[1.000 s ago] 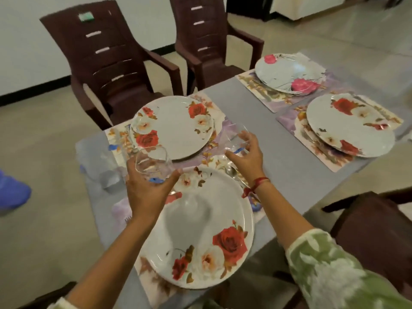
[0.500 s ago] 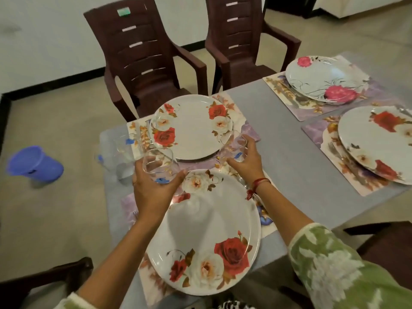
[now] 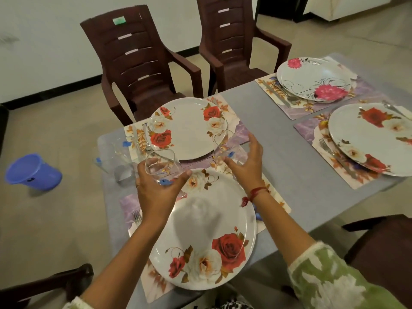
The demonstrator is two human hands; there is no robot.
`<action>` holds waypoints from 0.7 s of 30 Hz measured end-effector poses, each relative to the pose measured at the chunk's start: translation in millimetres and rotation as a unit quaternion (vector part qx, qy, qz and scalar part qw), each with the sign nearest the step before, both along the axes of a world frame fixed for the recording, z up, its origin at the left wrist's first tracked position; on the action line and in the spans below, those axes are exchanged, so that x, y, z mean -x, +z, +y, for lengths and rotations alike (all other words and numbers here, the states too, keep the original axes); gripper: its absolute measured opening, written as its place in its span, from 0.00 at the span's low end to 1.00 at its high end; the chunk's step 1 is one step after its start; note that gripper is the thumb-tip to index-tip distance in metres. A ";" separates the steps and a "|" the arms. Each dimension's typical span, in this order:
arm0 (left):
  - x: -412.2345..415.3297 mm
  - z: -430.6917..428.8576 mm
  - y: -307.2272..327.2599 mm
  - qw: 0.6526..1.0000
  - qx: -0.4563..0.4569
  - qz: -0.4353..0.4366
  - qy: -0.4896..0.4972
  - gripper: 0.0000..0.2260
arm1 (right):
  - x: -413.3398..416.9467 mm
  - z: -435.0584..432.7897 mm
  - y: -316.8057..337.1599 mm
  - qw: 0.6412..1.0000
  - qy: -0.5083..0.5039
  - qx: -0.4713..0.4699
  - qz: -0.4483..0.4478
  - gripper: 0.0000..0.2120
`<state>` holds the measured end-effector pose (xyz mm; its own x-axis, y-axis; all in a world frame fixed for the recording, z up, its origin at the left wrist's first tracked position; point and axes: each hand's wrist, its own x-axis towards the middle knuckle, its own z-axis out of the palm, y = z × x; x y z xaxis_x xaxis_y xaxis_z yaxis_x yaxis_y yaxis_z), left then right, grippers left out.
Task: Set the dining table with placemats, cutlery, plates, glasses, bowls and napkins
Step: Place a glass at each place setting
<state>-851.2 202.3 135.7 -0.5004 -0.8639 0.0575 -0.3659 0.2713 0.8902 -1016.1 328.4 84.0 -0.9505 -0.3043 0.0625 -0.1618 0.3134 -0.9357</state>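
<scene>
1. The left hand (image 3: 156,195) grips the left glass (image 3: 161,168), thumb and fingers curled round its lower part, over the far rim of the near plate (image 3: 207,233).
2. The right hand (image 3: 247,166) is spread beside the right glass (image 3: 227,151), thumb and fingers either side of it. I cannot tell whether it grips or only touches.
3. The right glass is just beside the near right edge of the far plate (image 3: 187,128), over the far mat (image 3: 236,117).
4. The near plate lies on the near mat (image 3: 275,199), with a fork (image 3: 136,216) on the mat to its left.
5. More clear glasses (image 3: 111,155) stand at the left edge of the grey table (image 3: 278,141).
6. Further right, a pink-flower plate (image 3: 314,79) and a rose plate (image 3: 374,139) lie on their own mats with cutlery beside them.
7. Two brown chairs (image 3: 138,63) stand beyond the table, and a blue tub (image 3: 33,172) sits on the floor.
</scene>
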 end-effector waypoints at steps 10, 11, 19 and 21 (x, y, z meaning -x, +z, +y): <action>-15.6 40.8 28.1 0.993 0.004 0.027 -0.114 0.36 | -133.5 28.1 28.0 0.980 0.195 -0.027 0.022 0.44; -21.8 45.3 30.6 0.991 0.005 0.020 -0.131 0.38 | -143.5 28.9 31.6 0.986 0.165 -0.023 0.018 0.45; -100.0 75.4 50.9 0.956 0.044 0.008 -0.291 0.35 | -225.5 43.5 49.7 0.997 -0.026 0.009 0.067 0.33; -126.5 77.1 53.7 0.944 0.057 0.015 -0.324 0.33 | -255.5 45.7 51.3 0.996 -0.054 0.017 0.076 0.33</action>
